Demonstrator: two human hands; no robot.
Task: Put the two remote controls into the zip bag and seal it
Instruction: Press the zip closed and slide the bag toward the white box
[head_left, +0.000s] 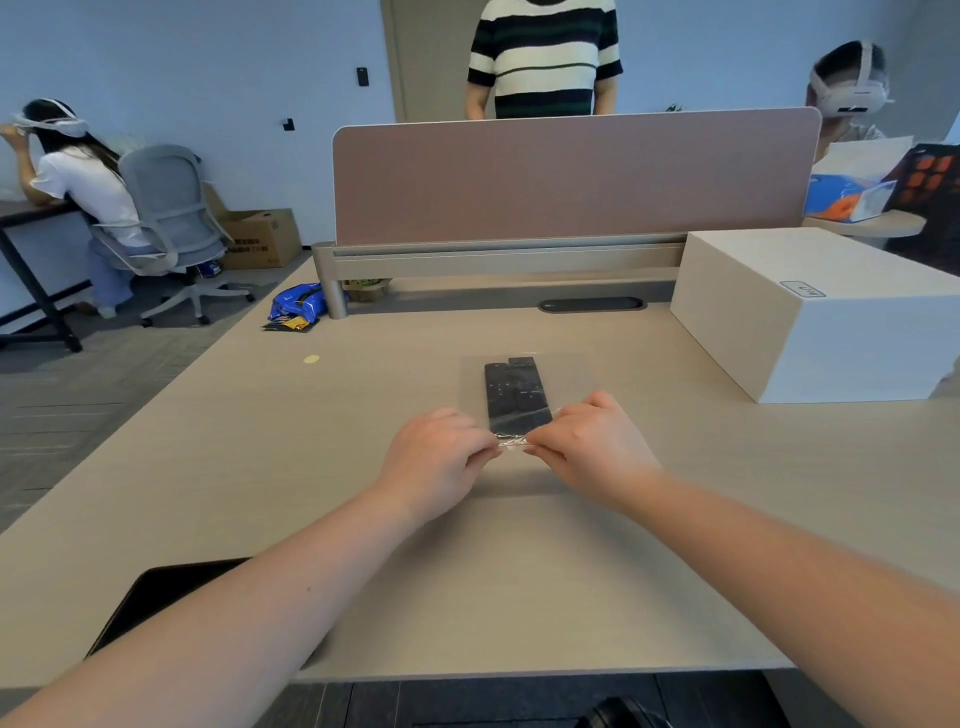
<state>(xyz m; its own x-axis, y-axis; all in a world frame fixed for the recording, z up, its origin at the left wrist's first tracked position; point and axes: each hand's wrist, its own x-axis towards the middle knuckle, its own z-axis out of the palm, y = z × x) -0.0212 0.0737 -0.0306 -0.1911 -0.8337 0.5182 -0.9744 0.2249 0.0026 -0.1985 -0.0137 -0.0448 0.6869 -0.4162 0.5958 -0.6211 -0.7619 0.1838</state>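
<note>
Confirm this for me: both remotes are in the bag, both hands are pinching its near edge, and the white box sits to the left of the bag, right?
Not quite: the head view shows the white box to the right of the bag, not the left. The remotes are inside, and the left hand and right hand pinch its near edge.

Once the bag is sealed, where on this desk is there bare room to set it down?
The widest bare stretch of desk lies left of the left hand, out to the yellow dot. A second strip runs between the right hand and the white box. Middle is taken: zip bag with remote controls. A dark pad fills the near-left corner.
</note>
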